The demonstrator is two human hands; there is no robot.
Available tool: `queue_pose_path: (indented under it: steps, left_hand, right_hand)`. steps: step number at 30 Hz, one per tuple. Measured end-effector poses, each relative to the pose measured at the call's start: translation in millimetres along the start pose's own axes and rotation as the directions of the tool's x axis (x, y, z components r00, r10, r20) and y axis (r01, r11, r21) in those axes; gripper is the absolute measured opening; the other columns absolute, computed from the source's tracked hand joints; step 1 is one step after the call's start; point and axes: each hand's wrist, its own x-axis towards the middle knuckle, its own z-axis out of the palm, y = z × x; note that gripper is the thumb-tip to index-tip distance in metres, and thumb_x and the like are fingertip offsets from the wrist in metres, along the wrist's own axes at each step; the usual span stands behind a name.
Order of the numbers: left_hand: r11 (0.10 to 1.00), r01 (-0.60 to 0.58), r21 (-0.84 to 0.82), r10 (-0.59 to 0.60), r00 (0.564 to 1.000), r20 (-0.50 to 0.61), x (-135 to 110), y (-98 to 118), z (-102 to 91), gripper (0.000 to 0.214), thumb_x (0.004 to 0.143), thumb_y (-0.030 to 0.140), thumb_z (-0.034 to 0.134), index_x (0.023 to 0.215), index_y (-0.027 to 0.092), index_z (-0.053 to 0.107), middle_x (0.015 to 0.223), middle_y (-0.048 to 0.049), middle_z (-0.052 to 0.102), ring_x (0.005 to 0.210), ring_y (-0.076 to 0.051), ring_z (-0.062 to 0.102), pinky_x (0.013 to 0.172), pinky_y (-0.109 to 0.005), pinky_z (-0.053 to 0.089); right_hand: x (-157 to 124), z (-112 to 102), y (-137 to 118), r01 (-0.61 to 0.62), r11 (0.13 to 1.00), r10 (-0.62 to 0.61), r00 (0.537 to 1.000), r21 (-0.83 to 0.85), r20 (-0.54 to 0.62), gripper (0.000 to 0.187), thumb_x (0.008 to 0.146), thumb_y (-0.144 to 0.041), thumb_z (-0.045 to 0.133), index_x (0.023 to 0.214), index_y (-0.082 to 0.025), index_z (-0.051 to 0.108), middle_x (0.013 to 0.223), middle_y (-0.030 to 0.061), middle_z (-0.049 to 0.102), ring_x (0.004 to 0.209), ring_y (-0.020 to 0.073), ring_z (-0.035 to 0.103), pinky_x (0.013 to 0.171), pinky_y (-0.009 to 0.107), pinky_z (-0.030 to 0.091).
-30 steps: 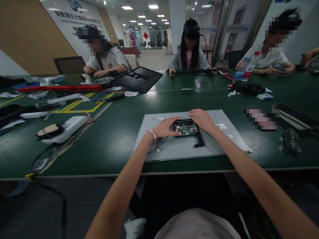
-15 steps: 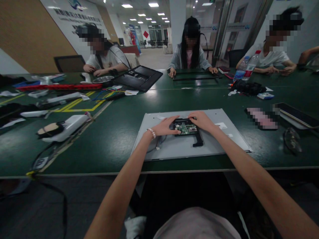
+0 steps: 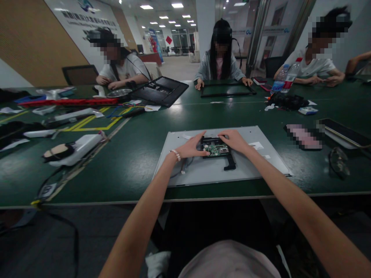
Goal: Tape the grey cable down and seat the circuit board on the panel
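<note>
A green circuit board [image 3: 216, 150] sits in a black plastic bracket [image 3: 231, 162] on the back of a pale grey flat panel [image 3: 199, 175]. My left hand [image 3: 193, 146] is at the bracket's left side, thumb by the board's lower left corner, fingers spread and raised towards the top. At the upper right edge of the bracket, my right hand [image 3: 233, 139] has its fingertips closed; the bracket's edge there is partly hidden. A thin grey cable [image 3: 187, 166] with a white plug lies on the panel below my left hand.
Beyond the panel a person holds a black frame [image 3: 228, 89]. A black monitor shell [image 3: 162, 90] lies at back left. A white device [image 3: 78, 148] rests left, phones [image 3: 303, 136] and glasses [image 3: 339, 162] right. Bottles [image 3: 291, 75] stand at back right.
The fingers of my left hand have lifted off the bracket's top left part and spread from the thumb. My right hand stays at the upper edge. Across the table, the black frame has tilted slightly.
</note>
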Motion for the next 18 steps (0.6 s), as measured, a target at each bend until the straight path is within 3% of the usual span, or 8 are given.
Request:
queue_pose_path:
  steps: [6,10,18]
  left_hand:
    - [0.996,-0.001,-0.093,-0.003,0.999,-0.052,-2,0,1.0,0.098,0.082,0.058,0.061,0.157,0.016,0.014,0.161,-0.0172,0.020,0.147,-0.029,0.027,0.120,-0.045,0.023]
    - [0.983,0.009,-0.183,-0.032,0.992,-0.126,-3,0,0.9,0.080,0.092,0.054,0.047,0.156,0.016,0.017,0.160,-0.0166,0.025,0.144,-0.026,0.034,0.118,-0.043,0.029]
    - [0.968,-0.008,-0.251,-0.072,0.950,-0.305,-3,-11,-3.4,0.063,0.093,0.043,0.046,0.150,0.019,0.032,0.155,-0.0154,0.037,0.138,-0.025,0.044,0.113,-0.045,0.035]
  right_hand:
    - [-5,-5,-1,0.019,1.000,-0.019,0.996,0.004,-0.087,0.025,0.091,-0.013,0.054,0.104,-0.016,0.075,0.108,0.0101,0.075,0.104,0.0240,0.068,0.097,0.040,0.049]
    - [-9,-8,4,0.023,0.999,-0.026,0.996,-0.035,-0.089,0.025,0.090,-0.014,0.053,0.103,-0.016,0.074,0.108,0.0103,0.075,0.106,0.0253,0.067,0.099,0.042,0.048]
    - [-11,-8,6,0.002,1.000,-0.006,0.994,-0.029,-0.114,0.027,0.092,-0.017,0.050,0.104,-0.019,0.073,0.109,0.0097,0.073,0.106,0.0247,0.066,0.099,0.042,0.048]
